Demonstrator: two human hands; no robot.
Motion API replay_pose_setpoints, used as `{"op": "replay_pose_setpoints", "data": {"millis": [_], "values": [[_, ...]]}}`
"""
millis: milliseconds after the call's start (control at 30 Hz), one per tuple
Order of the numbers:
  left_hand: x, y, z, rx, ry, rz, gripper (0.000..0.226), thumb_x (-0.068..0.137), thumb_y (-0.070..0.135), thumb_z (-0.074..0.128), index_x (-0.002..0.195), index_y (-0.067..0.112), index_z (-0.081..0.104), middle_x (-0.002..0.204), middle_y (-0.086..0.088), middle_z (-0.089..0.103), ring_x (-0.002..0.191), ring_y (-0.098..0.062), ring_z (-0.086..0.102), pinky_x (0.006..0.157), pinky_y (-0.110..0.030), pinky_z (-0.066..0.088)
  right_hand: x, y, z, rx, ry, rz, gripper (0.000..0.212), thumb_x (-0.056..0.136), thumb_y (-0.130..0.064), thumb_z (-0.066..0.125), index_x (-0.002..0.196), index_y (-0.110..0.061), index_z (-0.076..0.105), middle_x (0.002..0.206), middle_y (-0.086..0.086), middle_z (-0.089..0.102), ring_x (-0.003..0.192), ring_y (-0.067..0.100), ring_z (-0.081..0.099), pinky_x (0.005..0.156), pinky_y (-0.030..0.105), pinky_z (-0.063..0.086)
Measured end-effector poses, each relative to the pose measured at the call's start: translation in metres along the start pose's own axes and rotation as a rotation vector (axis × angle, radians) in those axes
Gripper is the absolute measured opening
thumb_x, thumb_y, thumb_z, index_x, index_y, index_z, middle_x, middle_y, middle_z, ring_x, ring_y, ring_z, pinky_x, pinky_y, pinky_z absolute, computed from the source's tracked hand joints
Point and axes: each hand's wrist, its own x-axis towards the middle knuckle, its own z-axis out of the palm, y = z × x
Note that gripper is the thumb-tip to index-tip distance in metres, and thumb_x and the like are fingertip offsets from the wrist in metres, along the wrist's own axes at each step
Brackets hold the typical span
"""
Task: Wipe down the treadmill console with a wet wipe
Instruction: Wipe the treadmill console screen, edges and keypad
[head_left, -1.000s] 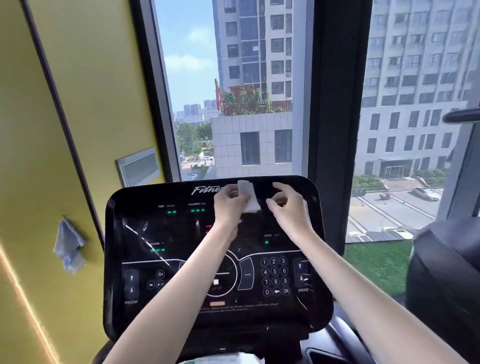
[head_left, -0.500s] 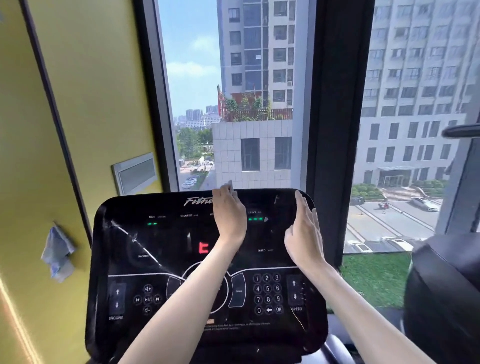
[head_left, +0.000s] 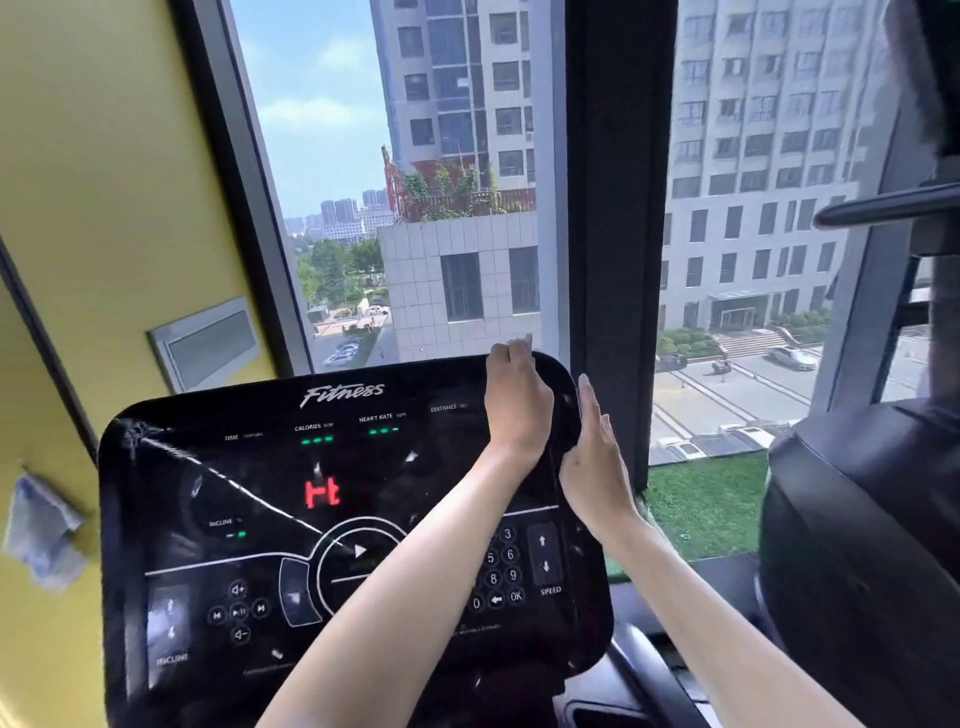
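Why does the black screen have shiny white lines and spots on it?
Head view: daylight from the window glints off the glossy treadmill console, which likely makes the white streak and specks; the blue cloth at the left edge looks smeared and soft; the wide lens leans the window frame.

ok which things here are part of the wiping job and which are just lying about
Job: treadmill console; wet wipe under left hand; right hand at console's edge.
Lying about: blue cloth on the yellow wall; grey wall panel; black machine on the right.
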Motion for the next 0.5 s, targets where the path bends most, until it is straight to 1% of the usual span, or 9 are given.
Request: {"op": "replay_pose_setpoints", "data": {"millis": [67,133,200,267,300,367,400,467,500], "values": [[-0.001,0.005,0.008,0.034,-0.051,0.047,0.028,0.093,0.000,0.045,0.119,0.001,0.053,0.108,-0.013,0.056,0.098,-0.022,0.053,0.072,-0.013,0.035,-0.005,0.001,-0.003,0.043,-0.030,0.034,0.094,0.079,0.017,0.035,0.147,-0.038,0.000,0.151,-0.004,0.030,0.143,0.021,0.017,0.098,0.038,0.044],[0.001,0.011,0.012,0.040,-0.109,0.074,0.027,0.091,-0.002,0.046,0.117,0.001,0.055,0.106,-0.013,0.056,0.098,-0.023,0.054,0.075,-0.015,0.038,-0.010,0.000,-0.006,0.059,-0.052,0.058,0.096,0.077,0.016,0.035,0.146,-0.040,-0.004,0.147,0.000,0.037,0.136,0.027,0.033,0.080,0.037,0.051],[0.004,0.017,0.012,0.000,-0.210,0.101,0.017,0.095,0.005,0.045,0.098,-0.001,0.061,0.093,-0.013,0.058,0.085,-0.023,0.056,0.072,-0.022,0.044,-0.013,-0.004,-0.009,0.089,-0.076,0.102,0.097,0.077,0.015,0.035,0.145,-0.041,-0.004,0.143,0.006,0.042,0.107,0.031,0.058,0.060,0.032,0.049],[0.006,0.022,0.003,-0.124,-0.327,0.101,0.030,0.098,0.019,0.048,0.076,0.001,0.058,0.077,-0.008,0.056,0.065,-0.015,0.051,0.065,-0.022,0.039,-0.016,-0.009,-0.012,0.137,-0.088,0.144,0.097,0.077,0.015,0.035,0.146,-0.041,-0.003,0.144,0.008,0.041,0.068,0.025,0.061,0.045,0.027,0.041],[0.005,0.022,-0.005,-0.194,-0.320,0.087,0.031,0.097,0.023,0.050,0.074,0.005,0.059,0.076,-0.004,0.055,0.062,-0.010,0.049,0.064,-0.016,0.037,-0.018,-0.010,-0.013,0.143,-0.093,0.156,0.097,0.078,0.015,0.035,0.145,-0.044,-0.004,0.146,0.006,0.038,0.060,0.023,0.059,0.043,0.025,0.038],[0.004,0.015,-0.023,-0.273,-0.182,0.067,0.021,0.096,0.021,0.052,0.088,0.007,0.067,0.086,-0.001,0.056,0.068,-0.004,0.051,0.065,-0.005,0.036,-0.019,-0.008,-0.016,0.142,-0.082,0.164,0.099,0.079,0.014,0.035,0.140,-0.052,-0.005,0.150,0.004,0.032,0.063,0.020,0.060,0.044,0.024,0.039],[0.006,0.009,-0.031,-0.250,-0.088,0.080,0.020,0.096,0.018,0.052,0.097,0.006,0.067,0.092,-0.002,0.057,0.072,-0.006,0.052,0.066,-0.004,0.036,-0.018,-0.007,-0.019,0.144,-0.066,0.163,0.099,0.079,0.014,0.034,0.139,-0.055,-0.005,0.150,0.003,0.031,0.073,0.020,0.062,0.047,0.025,0.042],[0.014,-0.007,-0.043,-0.143,0.036,0.105,0.022,0.096,0.015,0.050,0.107,0.004,0.066,0.100,-0.007,0.056,0.078,-0.011,0.054,0.068,-0.011,0.040,-0.015,-0.005,-0.021,0.129,-0.048,0.170,0.096,0.079,0.014,0.033,0.141,-0.051,-0.002,0.148,0.003,0.037,0.093,0.023,0.061,0.058,0.029,0.049],[0.019,-0.014,-0.046,-0.103,0.053,0.105,0.022,0.096,0.014,0.050,0.109,0.004,0.065,0.101,-0.009,0.055,0.080,-0.015,0.055,0.068,-0.019,0.043,-0.014,-0.005,-0.023,0.117,-0.041,0.179,0.093,0.080,0.014,0.034,0.144,-0.046,0.001,0.144,0.003,0.042,0.089,0.023,0.063,0.059,0.029,0.049]]}}
